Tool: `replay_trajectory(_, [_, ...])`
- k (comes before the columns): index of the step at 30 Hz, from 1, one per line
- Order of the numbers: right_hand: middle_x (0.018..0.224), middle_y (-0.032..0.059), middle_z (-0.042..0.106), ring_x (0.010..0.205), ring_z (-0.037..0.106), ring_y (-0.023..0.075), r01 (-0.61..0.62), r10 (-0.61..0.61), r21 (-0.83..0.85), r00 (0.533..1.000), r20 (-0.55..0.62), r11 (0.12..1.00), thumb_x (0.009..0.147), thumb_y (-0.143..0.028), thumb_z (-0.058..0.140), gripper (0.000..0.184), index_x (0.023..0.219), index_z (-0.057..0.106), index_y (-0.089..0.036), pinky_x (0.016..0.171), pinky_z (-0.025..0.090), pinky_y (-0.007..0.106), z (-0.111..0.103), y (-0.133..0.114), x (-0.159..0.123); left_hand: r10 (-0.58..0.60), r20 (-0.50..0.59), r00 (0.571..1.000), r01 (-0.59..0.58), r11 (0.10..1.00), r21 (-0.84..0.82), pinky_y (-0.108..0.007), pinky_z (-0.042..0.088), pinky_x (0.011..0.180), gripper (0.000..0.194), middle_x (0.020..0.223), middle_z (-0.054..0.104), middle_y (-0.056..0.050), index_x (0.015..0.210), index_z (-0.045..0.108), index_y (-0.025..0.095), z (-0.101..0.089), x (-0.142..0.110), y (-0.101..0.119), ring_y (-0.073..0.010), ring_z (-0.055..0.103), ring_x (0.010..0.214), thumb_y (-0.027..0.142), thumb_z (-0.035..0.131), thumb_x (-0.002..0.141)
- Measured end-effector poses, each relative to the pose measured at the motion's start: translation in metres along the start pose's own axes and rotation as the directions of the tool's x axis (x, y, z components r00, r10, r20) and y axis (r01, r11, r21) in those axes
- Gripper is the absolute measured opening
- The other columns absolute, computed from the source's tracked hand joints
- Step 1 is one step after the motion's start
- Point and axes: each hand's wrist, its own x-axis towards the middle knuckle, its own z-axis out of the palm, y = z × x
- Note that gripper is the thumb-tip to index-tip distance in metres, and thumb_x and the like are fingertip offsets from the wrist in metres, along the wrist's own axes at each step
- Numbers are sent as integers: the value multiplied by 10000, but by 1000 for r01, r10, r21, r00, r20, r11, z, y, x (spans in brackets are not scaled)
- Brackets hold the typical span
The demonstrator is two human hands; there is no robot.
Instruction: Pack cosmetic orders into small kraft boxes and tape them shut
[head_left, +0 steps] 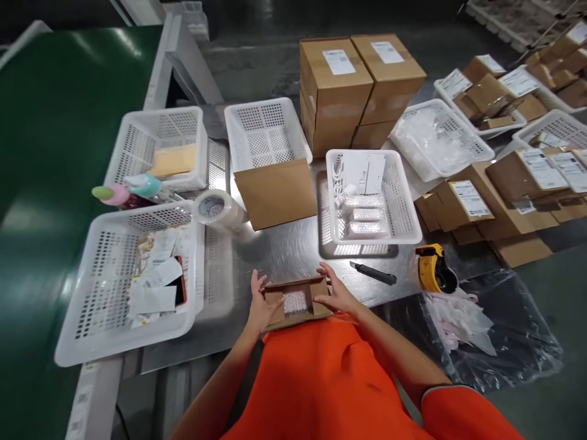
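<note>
A small open cardboard box (298,287) lies on the steel table at its near edge, with a bubble-wrapped item (295,302) inside. My left hand (260,305) grips the box's left side, fingers wrapped on the flap. My right hand (334,292) holds the right side, fingers curled over the flap's edge. Both of my arms come out of orange sleeves.
A black utility knife (373,274) and a yellow tape dispenser (435,269) lie to the right. White baskets (394,183) stand behind, one with bubble-wrapped packs, one at left with papers (153,281). A tape roll (215,209), a flat carton (277,192) and stacked labelled boxes (358,85) are around.
</note>
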Motion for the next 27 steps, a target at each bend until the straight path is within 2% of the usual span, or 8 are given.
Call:
replay_trajectory(4, [1478, 188, 471, 1374, 456, 250, 134, -121, -171, 989, 82, 976, 799, -363, 708, 810, 1482, 311, -180, 1118, 386, 447, -13, -2, -14, 236, -17, 972, -229, 956, 181, -533, 380, 1129, 790, 1560, 335, -180, 1474, 290, 278, -10, -6, 11, -316, 469, 1369, 470, 680, 815])
replay_trajectory(7, [1483, 165, 466, 1388, 435, 230, 187, -171, -243, 982, 86, 952, 867, -350, 636, 463, 1286, 512, -195, 1132, 371, 441, -11, -5, -15, 335, 205, 920, -388, 853, 349, -534, 323, 1177, 306, 1468, 518, -130, 1177, 619, 254, -29, -7, 24, -303, 431, 1407, 382, 502, 925])
replay_trajectory(10, [1497, 150, 445, 1379, 441, 219, 183, -164, -255, 982, 95, 949, 889, -350, 611, 247, 1092, 597, -210, 1110, 392, 413, -9, -5, -15, 246, 467, 849, -454, 793, 406, -507, 295, 1204, 356, 1425, 586, -107, 1199, 656, 267, -46, -13, 35, -299, 455, 1394, 420, 515, 910])
replay_trajectory(12, [1496, 159, 435, 1385, 434, 224, 162, -147, -224, 986, 83, 961, 888, -390, 612, 254, 1062, 604, -205, 1099, 400, 395, -9, -4, -14, 186, 530, 828, -462, 761, 455, -529, 277, 1205, 634, 1521, 481, -142, 1354, 563, 234, -48, -21, 38, -347, 390, 1435, 534, 655, 802])
replay_trajectory(15, [1496, 159, 426, 1403, 413, 234, 126, -123, -123, 992, 29, 984, 922, -494, 533, 328, 1053, 613, -204, 1115, 377, 404, -9, 1, -12, 205, 499, 842, -493, 668, 557, -579, 303, 1170, 783, 1549, 414, -213, 1334, 556, 161, -37, -29, 37, -420, 332, 1450, 588, 744, 705])
replay_trajectory(21, [1431, 131, 511, 1376, 434, 280, 25, -7, 157, 994, -110, 987, 875, -629, 558, 408, 970, 617, -236, 1136, 322, 460, 8, 9, -13, 335, 326, 884, -455, 453, 767, -492, 504, 975, 149, 1281, 629, -170, 986, 629, 154, -6, -21, 29, -335, 579, 1197, 251, 533, 925])
replay_trajectory(24, [1478, 111, 466, 1351, 450, 283, -33, 75, 257, 985, -154, 966, 787, -547, 701, 367, 934, 563, -240, 1104, 352, 456, 21, 9, -13, 413, 310, 856, -476, 398, 784, -522, 475, 1009, 153, 1277, 621, -191, 928, 624, 150, -2, -25, 27, -339, 563, 1219, 233, 497, 940])
replay_trajectory(27, [1486, 92, 464, 1301, 492, 271, -41, 128, 368, 968, -214, 929, 784, -462, 707, 314, 926, 528, -247, 1084, 375, 449, 32, 7, -13, 482, 390, 785, -571, 319, 756, -638, 332, 1111, 390, 1470, 462, -264, 1146, 601, 114, -4, -34, 25, -414, 383, 1401, 425, 563, 914])
